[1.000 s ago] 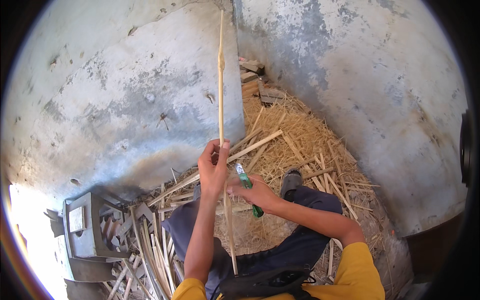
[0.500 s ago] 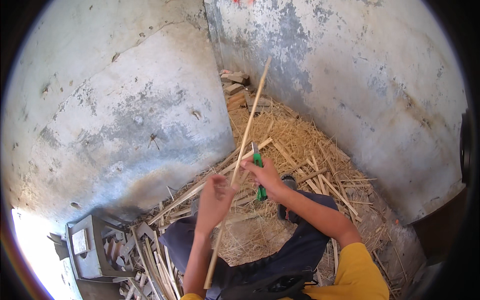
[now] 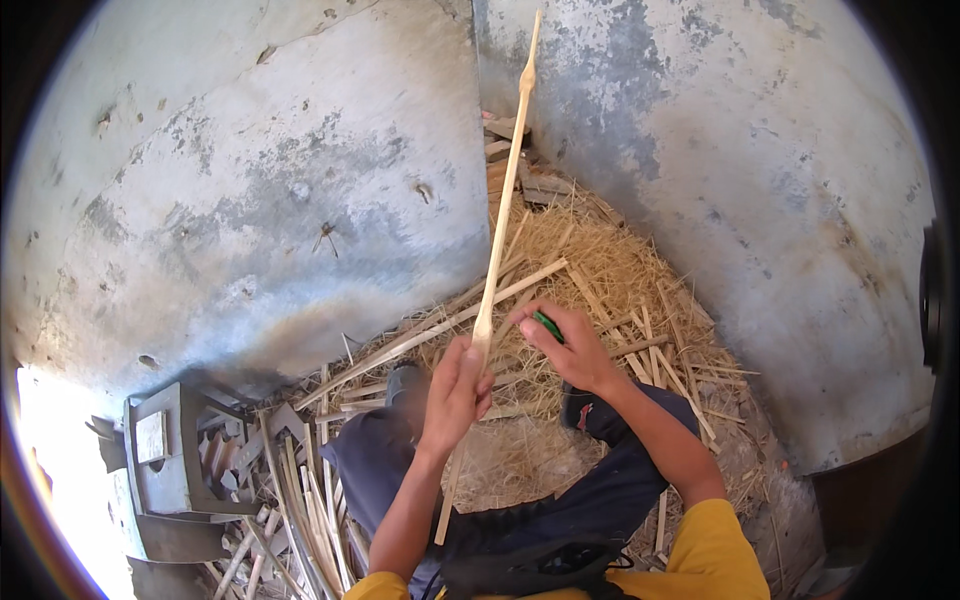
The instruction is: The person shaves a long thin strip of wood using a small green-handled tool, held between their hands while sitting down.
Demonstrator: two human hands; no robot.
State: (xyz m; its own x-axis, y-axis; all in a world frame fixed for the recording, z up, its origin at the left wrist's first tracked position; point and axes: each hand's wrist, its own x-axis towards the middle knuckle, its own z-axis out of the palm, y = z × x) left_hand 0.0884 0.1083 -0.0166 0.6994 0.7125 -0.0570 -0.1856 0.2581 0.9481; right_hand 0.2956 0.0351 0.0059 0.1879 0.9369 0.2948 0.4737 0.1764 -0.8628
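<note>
My left hand (image 3: 457,392) grips a long thin bamboo strip (image 3: 504,205) near its lower third. The strip rises steeply toward the wall corner and has a knobby node near its top. Its lower end hangs past my wrist over my dark trousers. My right hand (image 3: 568,347) is closed around a green-handled knife (image 3: 546,324), just right of the strip and close beside my left hand. Only a bit of the green handle shows between the fingers; the blade is hidden.
Straw-like shavings and cut bamboo strips (image 3: 600,290) cover the floor in the corner of two weathered grey walls (image 3: 250,190). More strips (image 3: 300,500) lie bundled at my lower left beside a grey wooden frame (image 3: 165,460). Small blocks (image 3: 510,160) sit in the corner.
The strip has swung more upright, its tip now high against the corner. My left hand has closed on it, and my right hand has turned so the knife is mostly hidden.
</note>
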